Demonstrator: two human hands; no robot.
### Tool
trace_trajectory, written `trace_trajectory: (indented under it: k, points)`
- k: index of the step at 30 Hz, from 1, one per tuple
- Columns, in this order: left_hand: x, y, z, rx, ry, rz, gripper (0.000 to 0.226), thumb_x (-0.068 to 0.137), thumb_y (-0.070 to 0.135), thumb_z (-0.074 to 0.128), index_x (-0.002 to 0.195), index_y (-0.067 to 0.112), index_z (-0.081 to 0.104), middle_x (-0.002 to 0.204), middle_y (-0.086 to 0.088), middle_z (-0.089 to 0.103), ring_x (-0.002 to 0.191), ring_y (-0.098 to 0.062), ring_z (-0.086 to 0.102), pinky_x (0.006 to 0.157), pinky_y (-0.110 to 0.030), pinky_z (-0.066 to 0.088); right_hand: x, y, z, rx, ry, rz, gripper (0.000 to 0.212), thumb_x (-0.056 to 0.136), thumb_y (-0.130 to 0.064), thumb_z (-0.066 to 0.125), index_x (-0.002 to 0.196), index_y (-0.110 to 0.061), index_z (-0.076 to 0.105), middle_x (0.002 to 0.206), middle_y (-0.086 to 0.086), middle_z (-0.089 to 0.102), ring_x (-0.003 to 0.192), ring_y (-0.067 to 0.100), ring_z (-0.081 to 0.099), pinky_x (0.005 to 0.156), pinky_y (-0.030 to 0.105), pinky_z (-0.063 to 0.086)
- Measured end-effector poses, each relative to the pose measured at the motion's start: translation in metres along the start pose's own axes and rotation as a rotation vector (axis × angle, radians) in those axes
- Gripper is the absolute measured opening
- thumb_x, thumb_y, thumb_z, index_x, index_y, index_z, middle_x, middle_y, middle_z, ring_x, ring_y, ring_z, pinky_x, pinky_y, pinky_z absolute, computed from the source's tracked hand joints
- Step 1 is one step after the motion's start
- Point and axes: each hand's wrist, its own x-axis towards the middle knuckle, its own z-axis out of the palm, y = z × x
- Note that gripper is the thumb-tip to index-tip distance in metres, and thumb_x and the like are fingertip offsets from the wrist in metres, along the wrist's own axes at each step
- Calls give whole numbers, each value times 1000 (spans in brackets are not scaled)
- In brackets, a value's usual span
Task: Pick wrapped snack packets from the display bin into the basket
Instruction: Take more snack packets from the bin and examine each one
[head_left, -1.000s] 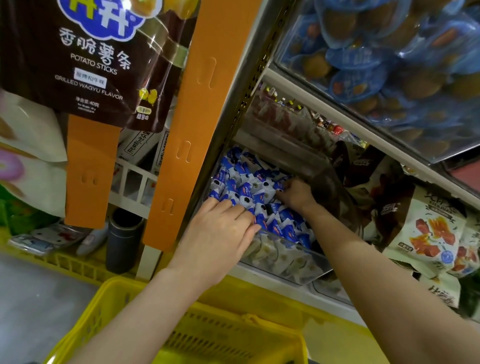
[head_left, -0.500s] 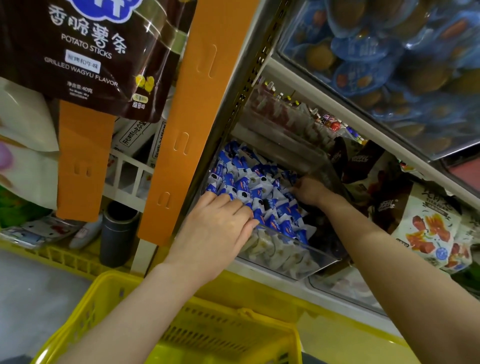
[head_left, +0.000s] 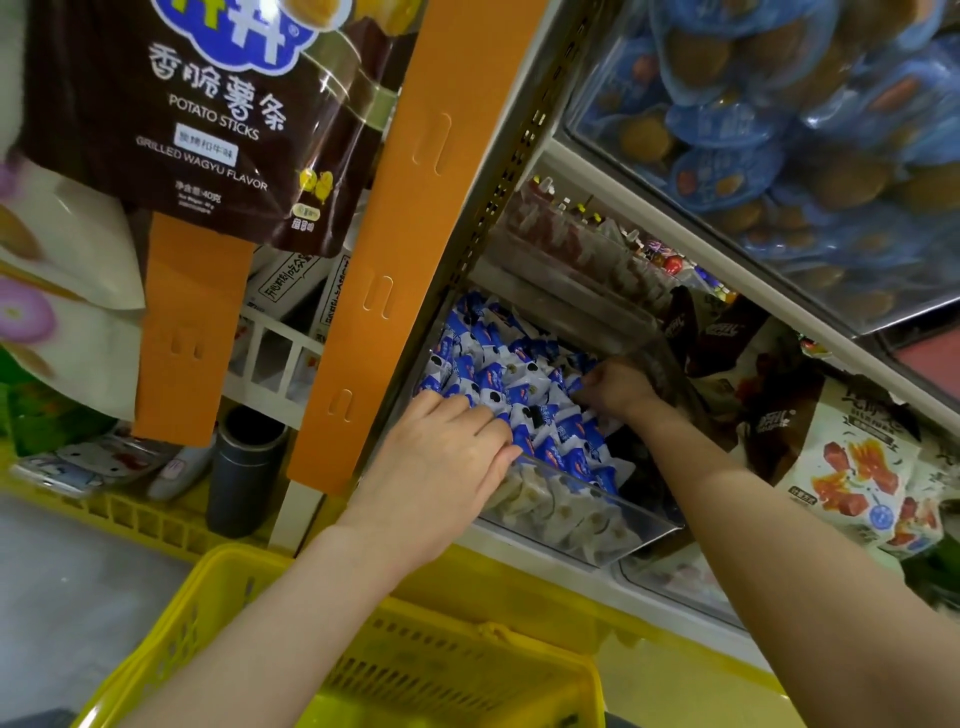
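Note:
A clear plastic display bin (head_left: 587, 530) on the lower shelf is full of small blue-and-white wrapped snack packets (head_left: 498, 364). My left hand (head_left: 441, 462) lies palm down on the packets at the bin's near left corner, its fingertips buried among them. My right hand (head_left: 613, 387) reaches deeper into the bin on the right, its fingers curled into the packets. Whether either hand actually holds a packet is hidden. A yellow plastic basket (head_left: 208, 597) sits below my arms, at the bottom of the view.
An orange shelf upright (head_left: 410, 208) stands just left of the bin. A brown potato sticks bag (head_left: 208, 119) hangs at the upper left. Brown and white snack bags (head_left: 857, 467) fill the shelf to the right. A bin of blue-wrapped snacks (head_left: 779, 130) sits on the shelf above.
My right hand has shifted slightly to the right and deeper among the packets. My left hand stays on the near packets. The view has dipped and shifted a little.

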Motion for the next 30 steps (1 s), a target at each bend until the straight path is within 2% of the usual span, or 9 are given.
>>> trace_trajectory:
  k: [3,6,10,15,20,22,24,27,30]
  points:
    - [-1,2,-2,8,-19,6,26,88,29,46,83,17,68,75,3,68,69,-16,61,70,-33,47,-17,1,-7,66,212,-104,15,92,-17,53,101,-6,58,98,15,63,75,22,56,66,32,46]
    - [0,7,-9,1,-142,-51,40,94,34,28,102,21,64,95,6,67,89,-13,58,87,-33,39,-36,-2,-21,84,441,-258,18,93,-19,53,104,-6,60,91,9,60,77,21,56,67,30,44]
    - [-2,12,-12,-168,-136,-140,34,99,33,25,117,26,53,114,11,56,107,-5,47,98,-22,28,-77,-10,-34,415,548,-378,8,89,-20,61,93,-15,59,76,-7,53,63,-3,48,54,5,37]
    - [-15,37,-26,-610,20,-376,28,96,30,41,122,26,50,107,20,50,98,7,48,84,-9,37,-146,-9,-20,913,294,-438,11,85,-21,65,87,-24,55,86,-2,65,79,6,63,67,14,50]
    - [-27,50,-29,-1041,-91,-618,14,90,27,54,103,26,57,93,14,65,85,5,60,74,-15,47,-200,3,17,1084,-45,-384,16,86,-18,63,98,-10,55,95,9,67,78,6,63,64,13,47]
    - [-33,51,-28,-1011,-99,-605,15,89,18,58,98,30,58,88,15,67,78,5,62,67,-11,47,-211,7,28,1106,-144,-347,28,87,-23,61,110,-10,52,103,10,66,82,7,62,67,14,49]
    - [-38,50,-26,-918,-149,-585,18,88,13,60,101,27,59,90,10,68,76,-3,62,65,-16,47,-216,11,35,1128,-200,-331,28,89,-25,58,114,-13,53,104,12,66,84,12,62,72,24,51]
    - [-44,48,-20,-849,-274,-594,17,87,10,60,103,16,58,95,-5,68,85,-15,64,76,-29,51,-219,11,43,1101,-183,-328,8,90,-21,57,94,-17,62,94,17,66,81,18,59,75,38,52]
    - [-51,48,-13,-839,-333,-627,13,89,11,59,101,13,55,95,-12,66,92,-24,64,84,-42,51,-217,11,52,1101,-171,-304,12,89,-12,60,78,-18,60,80,6,63,72,10,57,65,25,51]
